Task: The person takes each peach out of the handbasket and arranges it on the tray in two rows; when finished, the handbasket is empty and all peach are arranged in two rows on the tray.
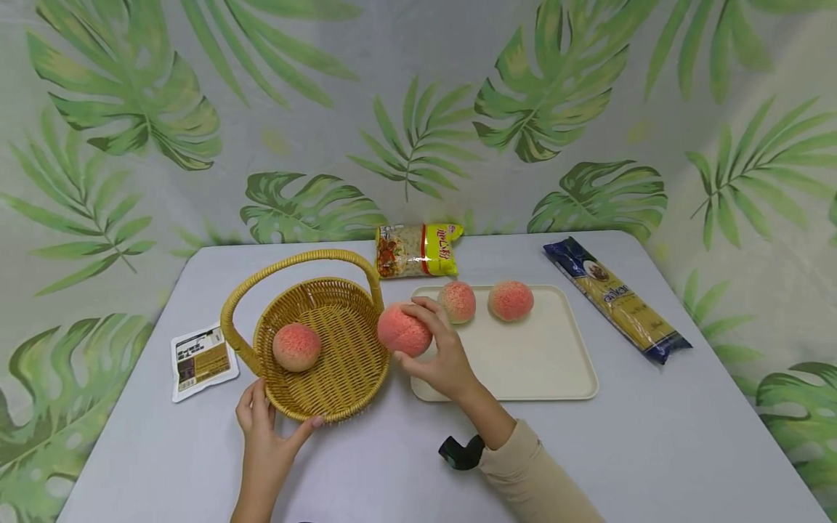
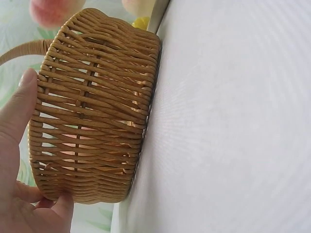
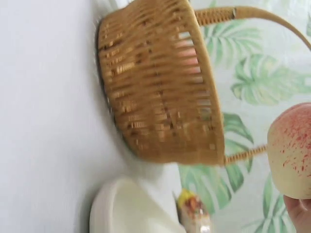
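1. Clearly, the right hand has the held peach clasped between thumb and fingers, raised above rim height near the basket's right side; a light, even clasp should do, since squeezing might mark it.
2. The left hand grips the wicker basket at its near left, thumb at the rim, fingers at the outer wall. That brace seems worth having: a knock could slide the basket across the counter.
3. Mind the handle. Its right foot stands close by the held peach, so passing in front of the arch, over the near right rim, is probably safest.
4. Aim for the bare woven floor on the right; the basket peach lies at the left.
5. Lower fully before loosening the fingers, or it may roll.
6. Two peaches, one nearer and one farther, lie by the far edge of the cream tray; avoid brushing the nearer one.
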Tool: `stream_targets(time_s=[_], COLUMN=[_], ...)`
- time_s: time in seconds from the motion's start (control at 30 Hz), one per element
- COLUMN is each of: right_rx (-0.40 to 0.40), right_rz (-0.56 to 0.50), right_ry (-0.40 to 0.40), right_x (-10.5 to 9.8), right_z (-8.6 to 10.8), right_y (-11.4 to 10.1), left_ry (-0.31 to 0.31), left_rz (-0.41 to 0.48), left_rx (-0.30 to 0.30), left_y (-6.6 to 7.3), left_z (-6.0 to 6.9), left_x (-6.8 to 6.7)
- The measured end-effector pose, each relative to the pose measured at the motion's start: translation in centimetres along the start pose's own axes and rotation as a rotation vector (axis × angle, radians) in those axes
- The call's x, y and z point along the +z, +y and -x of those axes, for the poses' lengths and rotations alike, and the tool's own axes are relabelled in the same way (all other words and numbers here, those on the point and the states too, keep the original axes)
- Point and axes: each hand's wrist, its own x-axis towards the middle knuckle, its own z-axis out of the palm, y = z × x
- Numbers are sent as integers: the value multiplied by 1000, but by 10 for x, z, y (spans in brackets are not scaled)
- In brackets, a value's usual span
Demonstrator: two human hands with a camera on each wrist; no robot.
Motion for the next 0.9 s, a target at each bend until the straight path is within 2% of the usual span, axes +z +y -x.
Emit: stream_targets(time_s=[0.1,0.3,0.43,0.7,0.9], right_rx=[10,110,182,345,393], right_rz=[24,76,107,137,114], right_ry=[48,123,145,104,26], right_x=[-15,-36,-42,-43,-49], right_z=[5,24,37,54,56], right_y=[-3,19,33,45,48], left_ry=[6,8,3,8,10], left_rz=[0,-2,-6,1,3], left_rx=[5,4,4,7,12], left_y=[-1,-1,-2,-2,-1], left_z=[-1,-1,-1,-1,-1], left_x=[1,1,1,1,1])
